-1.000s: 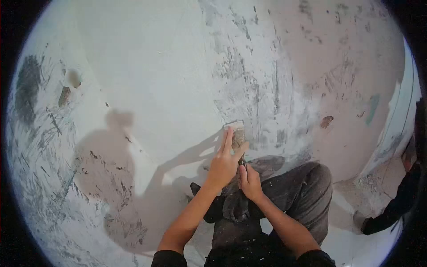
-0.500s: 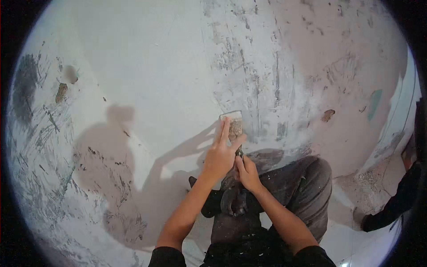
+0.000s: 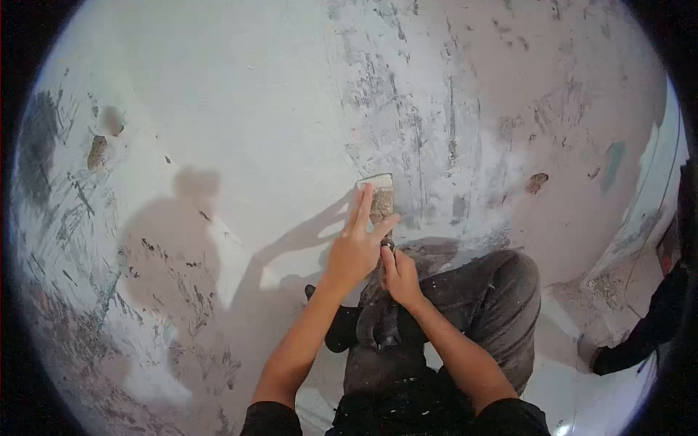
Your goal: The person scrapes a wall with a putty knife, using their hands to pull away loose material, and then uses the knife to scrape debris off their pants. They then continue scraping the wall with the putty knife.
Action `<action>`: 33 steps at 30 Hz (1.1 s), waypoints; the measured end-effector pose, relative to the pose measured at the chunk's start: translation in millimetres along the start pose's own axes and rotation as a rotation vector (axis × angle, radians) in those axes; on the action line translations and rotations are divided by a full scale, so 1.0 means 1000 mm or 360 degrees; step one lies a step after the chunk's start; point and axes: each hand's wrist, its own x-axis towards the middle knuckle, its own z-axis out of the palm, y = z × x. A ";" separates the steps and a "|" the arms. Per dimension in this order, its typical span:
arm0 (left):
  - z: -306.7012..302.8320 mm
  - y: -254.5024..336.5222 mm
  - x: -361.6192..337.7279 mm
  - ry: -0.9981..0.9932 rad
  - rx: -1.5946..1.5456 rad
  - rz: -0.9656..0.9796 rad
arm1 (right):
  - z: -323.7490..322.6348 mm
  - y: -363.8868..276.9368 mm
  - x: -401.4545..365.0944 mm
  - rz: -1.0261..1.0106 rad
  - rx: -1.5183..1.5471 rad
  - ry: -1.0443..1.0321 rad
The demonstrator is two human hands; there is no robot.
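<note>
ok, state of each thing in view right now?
scraper: blade flat against the wall, crusted with residue.
left hand: open, fingers pressed on the blade.
right hand: shut around the scraper's handle.
wall: white coat scratched, patchy, chipped in spots.
trousers: dust-marked, knee bent.

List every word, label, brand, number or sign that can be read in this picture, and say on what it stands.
None: no word, label, brand, number or sign can be read anywhere.
The scraper, pressed by the left hand and gripped by the right hand, is smeared and shows no print.
The wall bears only scrape marks and stains.
The trousers show no lettering.
</note>
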 end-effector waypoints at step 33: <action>0.009 0.011 -0.001 -0.0025 -0.0051 -0.0003 | -0.011 0.015 -0.009 -0.0145 -0.0171 0.0091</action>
